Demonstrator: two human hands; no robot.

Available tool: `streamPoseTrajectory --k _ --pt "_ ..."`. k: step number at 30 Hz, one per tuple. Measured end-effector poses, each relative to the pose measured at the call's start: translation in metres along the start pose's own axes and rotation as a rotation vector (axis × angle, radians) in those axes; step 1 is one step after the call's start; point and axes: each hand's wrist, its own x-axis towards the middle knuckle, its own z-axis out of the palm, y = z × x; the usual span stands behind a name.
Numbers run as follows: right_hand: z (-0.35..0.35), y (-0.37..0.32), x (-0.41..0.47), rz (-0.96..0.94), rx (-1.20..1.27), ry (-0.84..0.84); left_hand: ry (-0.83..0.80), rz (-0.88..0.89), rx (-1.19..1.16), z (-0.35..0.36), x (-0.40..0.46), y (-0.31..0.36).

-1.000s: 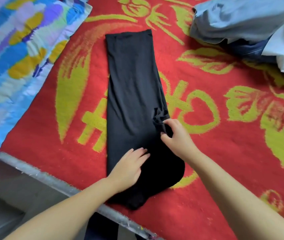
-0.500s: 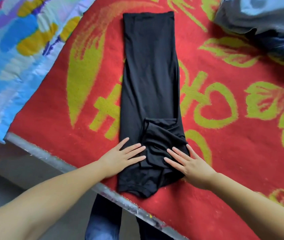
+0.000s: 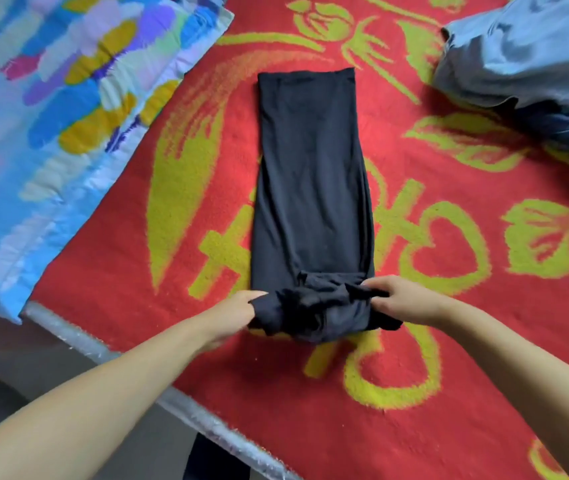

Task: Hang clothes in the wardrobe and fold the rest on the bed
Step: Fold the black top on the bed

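Note:
A black garment (image 3: 310, 188) lies as a long narrow strip on the red and yellow blanket (image 3: 466, 358) of the bed. Its near end is bunched into a thick roll lifted a little off the blanket. My left hand (image 3: 241, 306) grips the left side of that roll, fingers curled under the cloth. My right hand (image 3: 400, 301) holds the right side, thumb on top and fingers tucked around the fabric. The far end of the garment lies flat and squared off.
A blue, yellow and purple patterned quilt (image 3: 51, 116) covers the bed's left side. A heap of grey and dark blue clothes (image 3: 525, 60) sits at the far right. The bed's metal edge rail (image 3: 130, 368) runs diagonally below my arms.
Both hands lay flat on the garment's near end before. Now they grip that end from each side and have gathered it up into a roll, shifted away from the bed's edge.

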Motion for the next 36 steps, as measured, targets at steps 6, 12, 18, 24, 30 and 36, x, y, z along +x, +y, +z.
streamPoseTrajectory --k 6,12,18,24,30,36 --pt "-0.045 -0.008 0.054 0.181 0.252 0.587 0.363 0.03 -0.227 -0.029 0.048 0.037" --pt "0.037 -0.004 0.025 -0.382 -0.492 0.764 0.683 0.536 0.942 0.01 0.026 0.011" --pt "0.056 0.005 0.048 -0.11 -0.857 0.429 0.3 0.261 1.455 0.034 0.044 -0.032" --pt "0.043 -0.01 0.055 0.009 -0.891 0.215 0.269 0.205 1.491 0.021 0.058 -0.008" --pt "0.013 -0.037 0.009 -0.02 -0.605 -0.34 -0.411 -0.039 1.17 0.009 0.007 0.049" --pt "-0.065 -0.057 0.027 -0.135 -0.437 0.068 -0.255 0.065 1.049 -0.046 0.032 0.132"
